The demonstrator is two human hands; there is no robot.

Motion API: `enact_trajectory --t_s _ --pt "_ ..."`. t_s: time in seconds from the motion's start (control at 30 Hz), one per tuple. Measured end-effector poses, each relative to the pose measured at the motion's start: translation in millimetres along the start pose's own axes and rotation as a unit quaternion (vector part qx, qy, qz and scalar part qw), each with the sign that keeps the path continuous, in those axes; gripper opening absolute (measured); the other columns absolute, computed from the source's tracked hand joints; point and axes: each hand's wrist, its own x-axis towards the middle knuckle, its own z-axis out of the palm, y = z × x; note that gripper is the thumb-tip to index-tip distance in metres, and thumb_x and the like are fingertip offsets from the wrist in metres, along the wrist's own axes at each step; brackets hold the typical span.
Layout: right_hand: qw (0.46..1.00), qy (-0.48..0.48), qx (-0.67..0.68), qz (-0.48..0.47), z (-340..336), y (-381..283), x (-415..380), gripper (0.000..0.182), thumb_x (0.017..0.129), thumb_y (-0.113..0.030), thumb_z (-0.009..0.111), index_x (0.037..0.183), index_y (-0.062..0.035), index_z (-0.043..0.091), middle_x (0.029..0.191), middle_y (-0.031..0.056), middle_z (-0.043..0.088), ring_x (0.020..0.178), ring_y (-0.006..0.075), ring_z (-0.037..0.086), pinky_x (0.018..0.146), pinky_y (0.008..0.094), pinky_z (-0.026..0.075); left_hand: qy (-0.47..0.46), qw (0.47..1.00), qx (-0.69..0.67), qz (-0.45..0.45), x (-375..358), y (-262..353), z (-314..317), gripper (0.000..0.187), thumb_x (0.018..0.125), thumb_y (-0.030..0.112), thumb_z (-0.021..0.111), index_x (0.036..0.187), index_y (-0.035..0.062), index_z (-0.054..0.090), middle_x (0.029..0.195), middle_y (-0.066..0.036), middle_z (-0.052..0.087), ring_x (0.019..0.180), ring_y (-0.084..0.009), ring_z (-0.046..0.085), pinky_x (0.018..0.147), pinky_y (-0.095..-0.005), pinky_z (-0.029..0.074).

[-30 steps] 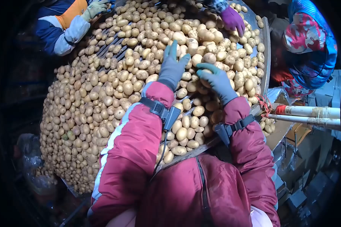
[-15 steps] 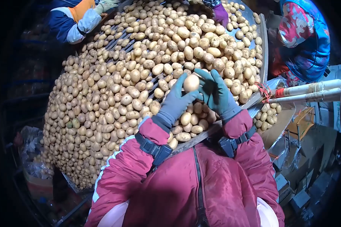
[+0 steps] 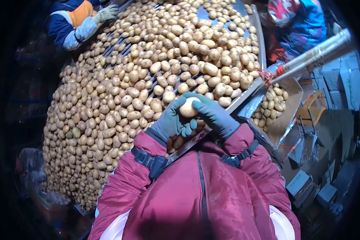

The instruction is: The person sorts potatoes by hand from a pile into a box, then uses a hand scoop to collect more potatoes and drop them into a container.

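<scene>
A pale, roundish potato [image 3: 189,107] is held between my two gloved hands, close to the table's near edge. My left hand [image 3: 170,121], in a grey-green glove, cups it from the left, fingers curled below it. From the right, my right hand [image 3: 215,115] closes on the same potato, with fingers over its far side and top. Just beyond and to the left of my hands spreads a thick heap of potatoes [image 3: 126,100], some with darker, dirt-marked skins. A few potatoes under my hands are partly hidden.
A raised metal edge [image 3: 260,48] bounds the sorting table on the right. Taped poles [image 3: 314,56] jut out there, beside a box of potatoes [image 3: 273,105]. Co-workers' sleeves [image 3: 78,38] show at the far left and far right. Cartons [image 3: 299,183] lie at lower right.
My hands have come closer to my body with the potato, and my right hand has closed around it. The view has shifted; the purple-sleeved arm at the far side is gone from sight.
</scene>
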Motion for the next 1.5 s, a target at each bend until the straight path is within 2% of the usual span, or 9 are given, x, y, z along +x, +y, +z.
enact_trajectory --t_s 0.07,0.1,0.27,1.0,1.2,1.3,1.37,1.43,1.5 --pt "0.994 -0.047 -0.052 -0.081 -1 9 -2 0.044 0.1 -0.032 0.065 0.134 -0.0042 0.061 0.122 0.0059 0.065 0.11 0.0166 0.06 0.1 0.0313 0.048 -0.058 0.996 0.047 -0.044 0 -4 -38 0.047 0.107 0.041 0.043 0.136 0.0058 0.052 0.113 -0.019 0.067 0.089 -0.0275 0.071 0.065 -0.0379 0.064" --pt "0.999 -0.028 0.005 -0.032 0 11 -10 0.045 0.099 -0.034 0.067 0.133 -0.0038 0.062 0.121 0.0057 0.065 0.112 0.0167 0.06 0.101 0.0319 0.048 0.123 0.948 0.277 0.094 0 -20 9 0.05 0.107 0.046 0.043 0.137 0.0078 0.053 0.101 -0.018 0.069 0.068 -0.0254 0.069 0.054 -0.0372 0.06" --pt "0.982 0.057 -0.175 -0.042 -28 44 -27 0.045 0.093 -0.031 0.073 0.131 -0.0096 0.065 0.12 0.0088 0.067 0.11 0.0172 0.062 0.099 0.032 0.048 0.298 0.862 0.395 -0.111 -4 -25 7 0.068 0.099 0.067 0.047 0.1 0.0025 0.069 0.069 -0.01 0.069 0.056 -0.0219 0.067 0.048 -0.0293 0.051" --pt "0.96 0.257 0.109 -0.023 -62 69 -167 0.038 0.097 -0.018 0.068 0.132 -0.0041 0.06 0.113 0.0123 0.068 0.09 0.021 0.069 0.07 0.0306 0.061 0.125 0.837 0.497 -0.188 31 -83 49 0.032 0.099 0.033 0.065 0.094 0.0022 0.073 0.074 -0.001 0.068 0.06 -0.0101 0.062 0.053 -0.0235 0.048" --pt "0.866 0.478 0.03 -0.143 -156 42 -272 0.033 0.098 -0.017 0.06 0.129 -0.005 0.062 0.113 0.0141 0.069 0.086 0.0249 0.072 0.074 0.0338 0.063 0.064 0.883 0.448 -0.126 14 -64 5 0.03 0.1 0.02 0.064 0.121 -0.0008 0.069 0.096 -0.005 0.071 0.083 -0.0114 0.067 0.074 -0.0246 0.056" --pt "0.767 0.546 -0.328 -0.072 -265 50 -344 0.031 0.101 -0.021 0.059 0.126 -0.0028 0.064 0.108 0.0119 0.07 0.083 0.0195 0.067 0.072 0.0327 0.056 0.015 0.862 0.498 -0.094 0 -61 -5 0.034 0.096 0.01 0.062 0.129 0.002 0.068 0.113 -0.007 0.072 0.102 -0.0169 0.067 0.095 -0.0288 0.052" --pt "0.873 0.46 -0.055 -0.152 -490 128 -417 0.033 0.099 -0.019 0.064 0.127 0.0001 0.065 0.11 0.0106 0.071 0.075 0.0173 0.063 0.07 0.0323 0.054 -0.028 0.832 0.551 -0.065 -7 -62 -7 0.039 0.097 0.017 0.067 0.134 0.0063 0.065 0.131 -0.006 0.066 0.122 -0.0179 0.058 0.108 -0.032 0.043" --pt "0.693 0.67 -0.196 -0.179 -316 28 -325 0.033 0.099 -0.017 0.064 0.128 -0.0002 0.066 0.108 0.0102 0.07 0.076 0.0147 0.063 0.07 0.0284 0.053 0.001 0.835 0.544 -0.079 -7 -62 -3 0.042 0.095 0.023 0.07 0.134 0.006 0.065 0.13 -0.006 0.066 0.122 -0.0154 0.057 0.109 -0.0307 0.042" --pt "0.759 0.505 -0.4 -0.094 -255 -4 -261 0.04 0.1 -0.019 0.062 0.137 -0.0064 0.061 0.123 0.0075 0.066 0.101 0.0182 0.066 0.089 0.0302 0.054 0.022 0.839 0.537 -0.084 -3 -54 -7 0.042 0.096 0.025 0.07 0.132 0.0053 0.066 0.127 -0.005 0.067 0.119 -0.0134 0.059 0.105 -0.029 0.045"
